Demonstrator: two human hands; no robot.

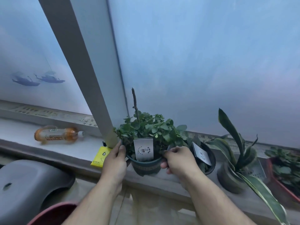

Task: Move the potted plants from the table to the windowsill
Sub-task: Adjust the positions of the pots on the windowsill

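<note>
I have the green pot (146, 165) clasped between both hands at the front edge of the windowsill (53, 149), its base at the sill's lip; I cannot tell whether it rests there or hangs just above. My left hand (114, 161) grips the pot's left side with the thumb up along the rim, and my right hand (178, 158) closes on the right side, fingers curled over the rim. The bushy leaves (149, 127) fill the pot, a bare twig (134, 103) sticks straight up out of them, and a white tag (143, 148) stands at the front. Just left of the pot the grey window post (90, 82) comes down to the sill, close against the leaves, and a yellow packet (99, 157) lies at its foot, partly under my left hand. Farther left a plastic bottle (56, 134) lies on its side. Right beside my right hand sits a black pot (205, 157) with its own tag, then a long-leaved plant (235, 143) in a round dark pot, then a red planter (284, 177) at the edge of view. Below the sill to the left are a grey stool (29, 184) and a red rim (53, 211).
</note>
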